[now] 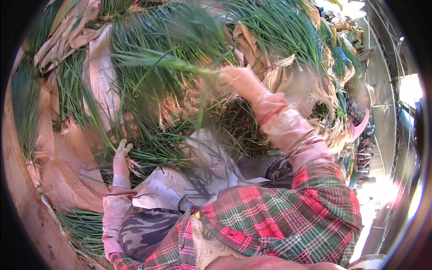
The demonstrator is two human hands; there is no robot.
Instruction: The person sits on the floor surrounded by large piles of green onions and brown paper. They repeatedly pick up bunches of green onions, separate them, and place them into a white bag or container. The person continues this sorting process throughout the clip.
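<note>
My right hand point(241, 82) is stretched out over the heap and grips a few green onion stalks point(162, 62), whose leaves trail left in a motion blur. Lower at the left, my left hand point(122, 158) pinches a small bunch of green onions point(101, 130) near the base; its pale roots point(135, 167) poke out beside the fingers. Between the hands lie loose green leaves point(162, 148) and a pile of dark trimmings point(248, 126). A white sheet point(165, 189), littered with leaf scraps, covers my lap.
Large bundles of green onions point(276, 30) surround the front, with stringy roots point(199, 101) facing me. Brown sacking point(72, 172) and a white woven sack point(103, 74) lie among them at the left. People point(365, 150) appear small at the far right.
</note>
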